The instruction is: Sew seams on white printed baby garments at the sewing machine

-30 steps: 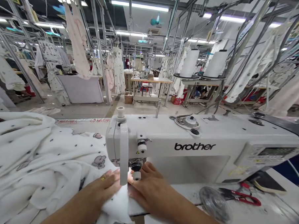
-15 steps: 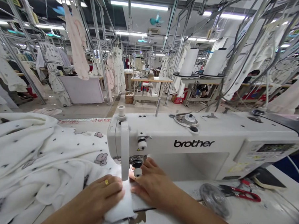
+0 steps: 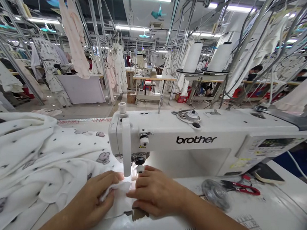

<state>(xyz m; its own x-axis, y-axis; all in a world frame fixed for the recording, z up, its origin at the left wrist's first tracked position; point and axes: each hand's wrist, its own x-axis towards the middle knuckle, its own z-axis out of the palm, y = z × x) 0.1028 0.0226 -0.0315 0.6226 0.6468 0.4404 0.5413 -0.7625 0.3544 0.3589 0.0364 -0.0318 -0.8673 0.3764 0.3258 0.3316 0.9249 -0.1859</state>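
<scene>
A white Brother sewing machine (image 3: pixel 193 137) stands across the table. White fabric printed with small grey animals (image 3: pixel 39 161) is piled at the left, and its edge runs under the needle area (image 3: pixel 138 165). My left hand (image 3: pixel 99 194) is closed, pinching the fabric edge just left of the presser foot. My right hand (image 3: pixel 155 191) lies on the fabric right of the foot, fingers curled and pressing it down. Both hands almost touch in front of the needle.
Red-handled thread snips (image 3: pixel 242 188) and a clear round disc (image 3: pixel 213 194) lie on the table at the right. Two large white thread cones (image 3: pixel 194 57) stand behind the machine. Garments hang from overhead rails, and other work tables fill the hall behind.
My left hand went from lying flat on the fabric to gripping its edge and drew slightly back. My right hand's fingers curled in. The view tipped slightly up.
</scene>
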